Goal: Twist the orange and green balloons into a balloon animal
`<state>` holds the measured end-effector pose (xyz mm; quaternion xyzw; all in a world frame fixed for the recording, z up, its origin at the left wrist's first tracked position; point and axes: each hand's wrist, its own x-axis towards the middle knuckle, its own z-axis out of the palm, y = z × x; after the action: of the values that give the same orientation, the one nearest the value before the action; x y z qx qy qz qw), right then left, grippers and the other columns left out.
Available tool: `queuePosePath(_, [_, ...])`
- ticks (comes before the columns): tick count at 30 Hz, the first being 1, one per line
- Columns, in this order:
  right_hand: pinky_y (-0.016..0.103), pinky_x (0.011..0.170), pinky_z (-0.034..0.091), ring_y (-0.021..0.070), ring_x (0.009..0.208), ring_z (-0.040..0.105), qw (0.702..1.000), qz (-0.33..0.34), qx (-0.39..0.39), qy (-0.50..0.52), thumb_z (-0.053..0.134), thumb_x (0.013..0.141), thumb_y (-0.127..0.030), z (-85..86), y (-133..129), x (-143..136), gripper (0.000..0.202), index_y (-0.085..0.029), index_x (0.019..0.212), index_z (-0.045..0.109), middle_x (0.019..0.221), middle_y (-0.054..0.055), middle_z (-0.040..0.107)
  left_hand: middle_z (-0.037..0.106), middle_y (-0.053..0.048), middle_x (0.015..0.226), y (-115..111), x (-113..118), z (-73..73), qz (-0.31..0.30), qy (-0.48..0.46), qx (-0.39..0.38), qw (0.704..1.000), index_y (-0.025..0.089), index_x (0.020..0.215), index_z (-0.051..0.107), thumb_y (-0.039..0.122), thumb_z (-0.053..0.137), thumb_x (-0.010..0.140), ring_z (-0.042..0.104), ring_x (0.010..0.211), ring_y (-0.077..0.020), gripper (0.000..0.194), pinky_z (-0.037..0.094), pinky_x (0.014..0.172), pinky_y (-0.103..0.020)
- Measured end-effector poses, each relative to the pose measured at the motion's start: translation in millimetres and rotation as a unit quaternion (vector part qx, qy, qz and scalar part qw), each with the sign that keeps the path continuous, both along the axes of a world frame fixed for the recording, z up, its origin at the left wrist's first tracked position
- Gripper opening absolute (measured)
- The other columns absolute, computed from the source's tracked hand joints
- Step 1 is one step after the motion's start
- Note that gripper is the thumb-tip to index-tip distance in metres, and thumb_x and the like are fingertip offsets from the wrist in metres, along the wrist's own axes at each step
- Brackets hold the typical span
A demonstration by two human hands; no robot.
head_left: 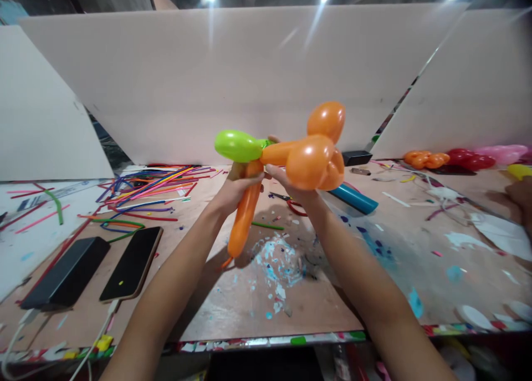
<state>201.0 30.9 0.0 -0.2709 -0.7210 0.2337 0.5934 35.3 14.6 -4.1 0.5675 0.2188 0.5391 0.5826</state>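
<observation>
Above the middle of the table I hold an orange twisting balloon [310, 158], its right end twisted into several round bubbles. A green balloon bubble [238, 145] joins it at the left, and a long orange length hangs down to a thin uninflated tip. My left hand [239, 189] is closed around the orange length just below the green bubble. With my right hand [286, 176] I grip the balloon near the joint, partly behind the orange bubbles. Scissors with red handles [294, 204] lie on the table behind my right wrist.
Uninflated balloons [153, 189] in many colours lie at the left. A phone [132, 263] and a black power bank [66, 273] with cables are nearer. A blue tube [355, 198] lies right of centre. Another person's hand [519, 195] shows at the right edge. White boards [233, 87] stand behind.
</observation>
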Motion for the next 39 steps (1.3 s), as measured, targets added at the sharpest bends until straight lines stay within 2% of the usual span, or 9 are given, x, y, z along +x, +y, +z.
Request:
queuePosePath(5, [0.041,0.097,0.054,0.0244,0.1,0.068,0.995,-0.06,0.038,0.065,0.066,0.085,-0.059,5.1,1,2,0.037,-0.022,0.094,0.068,0.098,0.005,0.072,0.06,-0.01,0.126,-1,-3,0.4,0.033,0.124,0.069,0.989,0.021,0.121,0.054,0.032,0.08,0.073,0.069,0.094,-0.0214,0.055,0.057,0.068,-0.03])
queuePosePath(8, [0.038,0.087,0.056,0.0224,0.091,0.068,0.996,-0.051,0.036,0.063,0.063,0.087,-0.059,5.4,2,3,0.039,-0.021,0.091,0.068,0.092,0.004,0.072,0.062,-0.01,0.125,-1,-1,-1.0,0.043,0.085,0.082,0.992,0.022,0.119,0.055,0.039,0.08,0.076,0.07,0.084,-0.0174,0.053,0.058,0.068,-0.031])
queuePosePath(13, [0.037,0.085,0.055,0.0223,0.091,0.069,0.997,-0.036,0.046,0.057,0.063,0.088,-0.059,6.6,-2,3,0.039,-0.02,0.091,0.068,0.09,0.005,0.073,0.07,-0.007,0.096,-5,-1,3.5,0.065,0.054,0.051,0.995,0.018,0.106,0.065,0.05,0.079,0.077,0.065,0.071,-0.0149,0.045,0.056,0.064,-0.029])
queuePosePath(18, [0.034,0.075,0.055,0.0193,0.08,0.067,0.997,-0.029,-0.005,0.077,0.065,0.081,-0.066,7.7,-6,-1,0.047,-0.02,0.085,0.065,0.083,0.004,0.07,0.073,-0.005,0.093,-8,-2,6.5,0.054,0.044,0.068,0.995,0.017,0.097,0.07,0.045,0.084,0.073,0.067,0.079,-0.0161,0.039,0.055,0.073,-0.028])
queuePosePath(23, [0.032,0.068,0.052,0.0179,0.075,0.063,0.997,-0.02,-0.041,0.064,0.069,0.076,-0.066,12.5,-15,-8,0.047,-0.02,0.082,0.066,0.08,0.003,0.068,0.075,-0.006,0.099,-3,-3,1.9,0.107,0.027,0.097,0.989,0.017,0.096,0.072,0.045,0.086,0.069,0.069,0.093,-0.022,0.041,0.055,0.084,-0.034])
queuePosePath(31, [0.03,0.067,0.048,0.016,0.075,0.059,0.995,0.039,-0.095,0.016,0.06,0.082,-0.05,16.2,-22,-13,0.033,-0.018,0.085,0.065,0.08,0.003,0.066,0.065,-0.008,0.132,11,-28,2.5,-0.018,0.049,0.2,0.978,0.025,0.109,0.07,0.035,0.087,0.068,0.065,0.114,-0.0247,0.046,0.054,0.095,-0.036])
queuePosePath(36, [0.031,0.06,0.043,0.0139,0.063,0.048,0.986,-0.16,0.003,-0.043,0.062,0.076,-0.037,13.9,-22,-15,0.021,-0.022,0.068,0.049,0.064,-0.001,0.051,0.073,-0.009,0.104,6,-20,10.0,0.191,0.065,0.126,0.971,0.017,0.102,0.067,0.041,0.088,0.064,0.068,0.092,-0.0222,0.049,0.057,0.081,-0.035])
queuePosePath(37, [0.032,0.063,0.045,0.0145,0.064,0.049,0.98,-0.188,0.035,-0.049,0.062,0.075,-0.035,13.2,-22,-14,0.021,-0.023,0.068,0.047,0.065,-0.001,0.051,0.074,-0.008,0.098,3,-18,12.0,0.207,0.088,0.119,0.967,0.016,0.095,0.067,0.039,0.088,0.063,0.067,0.089,-0.0224,0.045,0.057,0.079,-0.036])
queuePosePath(39, [0.035,0.071,0.049,0.0166,0.069,0.052,0.974,-0.203,0.074,-0.065,0.062,0.077,-0.034,10.8,-20,-11,0.02,-0.024,0.07,0.046,0.067,-0.001,0.051,0.074,-0.008,0.096,-3,-15,14.4,0.157,0.137,0.118,0.971,0.016,0.091,0.068,0.037,0.087,0.063,0.068,0.092,-0.0241,0.039,0.057,0.085,-0.038])
